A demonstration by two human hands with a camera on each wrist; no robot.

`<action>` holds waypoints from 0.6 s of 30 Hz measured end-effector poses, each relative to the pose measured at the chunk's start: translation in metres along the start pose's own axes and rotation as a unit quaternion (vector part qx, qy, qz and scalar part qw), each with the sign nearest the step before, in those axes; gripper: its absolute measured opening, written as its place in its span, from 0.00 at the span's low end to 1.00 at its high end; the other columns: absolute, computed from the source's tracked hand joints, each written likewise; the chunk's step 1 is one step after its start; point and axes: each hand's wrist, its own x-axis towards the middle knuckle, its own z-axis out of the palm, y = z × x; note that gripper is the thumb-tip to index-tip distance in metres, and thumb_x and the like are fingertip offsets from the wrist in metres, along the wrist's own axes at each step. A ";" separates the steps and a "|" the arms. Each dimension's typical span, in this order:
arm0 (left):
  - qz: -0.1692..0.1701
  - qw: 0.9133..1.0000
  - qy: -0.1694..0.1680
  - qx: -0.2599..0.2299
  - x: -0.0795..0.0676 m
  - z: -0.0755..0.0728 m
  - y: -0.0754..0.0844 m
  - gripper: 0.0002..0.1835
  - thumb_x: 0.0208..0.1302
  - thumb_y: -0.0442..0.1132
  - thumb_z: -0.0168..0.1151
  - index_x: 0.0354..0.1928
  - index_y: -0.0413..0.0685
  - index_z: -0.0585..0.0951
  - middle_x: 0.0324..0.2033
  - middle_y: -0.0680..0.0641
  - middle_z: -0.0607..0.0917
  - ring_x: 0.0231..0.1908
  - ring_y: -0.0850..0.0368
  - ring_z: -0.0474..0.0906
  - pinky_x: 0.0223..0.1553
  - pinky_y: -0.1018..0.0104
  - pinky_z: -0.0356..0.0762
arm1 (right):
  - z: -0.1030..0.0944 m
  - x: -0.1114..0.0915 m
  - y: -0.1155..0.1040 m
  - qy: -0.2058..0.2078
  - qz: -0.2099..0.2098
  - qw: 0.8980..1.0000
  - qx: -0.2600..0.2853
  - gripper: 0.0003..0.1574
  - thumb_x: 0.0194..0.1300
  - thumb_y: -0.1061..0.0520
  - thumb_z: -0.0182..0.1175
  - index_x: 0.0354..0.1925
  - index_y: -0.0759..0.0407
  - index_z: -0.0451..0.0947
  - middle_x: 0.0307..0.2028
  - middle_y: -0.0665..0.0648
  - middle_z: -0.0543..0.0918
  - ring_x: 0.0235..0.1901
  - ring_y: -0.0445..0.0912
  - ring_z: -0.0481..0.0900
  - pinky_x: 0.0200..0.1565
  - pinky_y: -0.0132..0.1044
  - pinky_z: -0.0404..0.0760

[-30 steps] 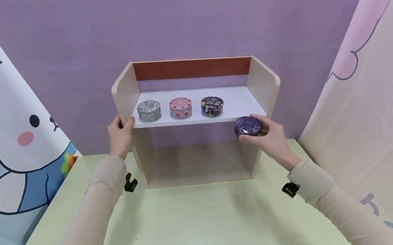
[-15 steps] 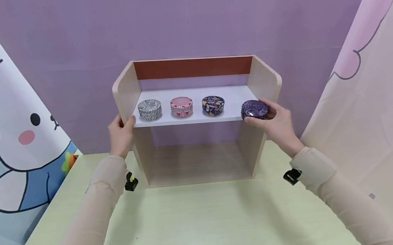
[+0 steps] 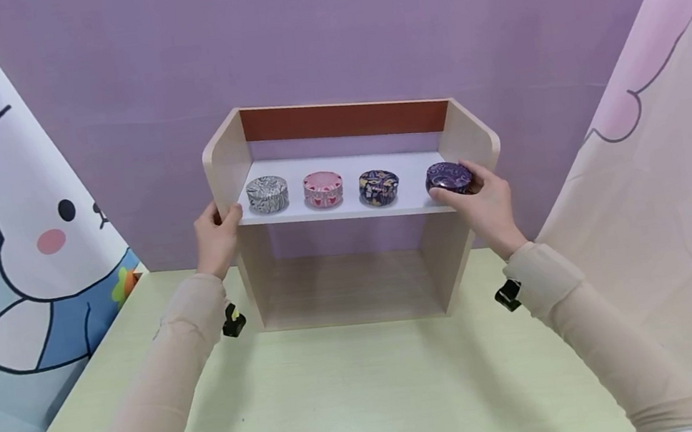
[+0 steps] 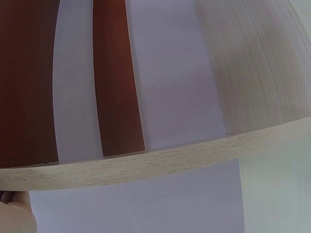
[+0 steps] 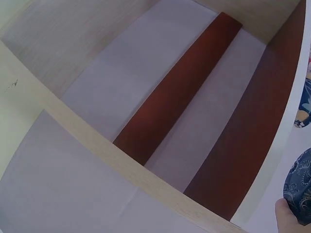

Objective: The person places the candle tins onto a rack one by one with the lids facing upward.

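My right hand (image 3: pixel 486 207) holds a round dark purple tin (image 3: pixel 449 178) with a swirl pattern between thumb and fingers, at the right end of the white shelf (image 3: pixel 345 210). In the right wrist view, the thumb lies against the side of this patterned tin (image 5: pixel 297 187). My left hand (image 3: pixel 217 239) grips the left side panel of the wooden rack at shelf height. Three more round tins stand in a row along the shelf: a black-and-white one (image 3: pixel 268 195), a pink one with hearts (image 3: pixel 323 190) and a dark floral one (image 3: pixel 379 188).
The wooden rack (image 3: pixel 252 278) stands on a pale green table (image 3: pixel 342 396). Below the shelf is an open lower compartment (image 3: pixel 351 287). A reddish-brown board (image 3: pixel 344 120) crosses the rack's back. A purple cloth (image 3: pixel 323 31) hangs behind, with printed curtains (image 3: pixel 656 207) on both sides.
My right hand has carried the purple tin from in front of the shelf's edge up and to the right, onto the shelf's right end. The left hand keeps its grip on the side panel.
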 end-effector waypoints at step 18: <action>0.013 1.000 0.013 0.006 0.002 0.002 -0.001 0.22 0.64 0.49 0.51 0.53 0.43 0.74 0.42 0.45 0.75 0.39 0.59 0.68 0.40 0.70 0.67 | 0.013 0.020 0.003 -0.008 0.023 0.999 -0.029 0.58 0.42 0.36 0.70 0.66 0.57 0.59 0.63 0.59 0.68 0.61 0.48 0.65 0.62 0.40 0.62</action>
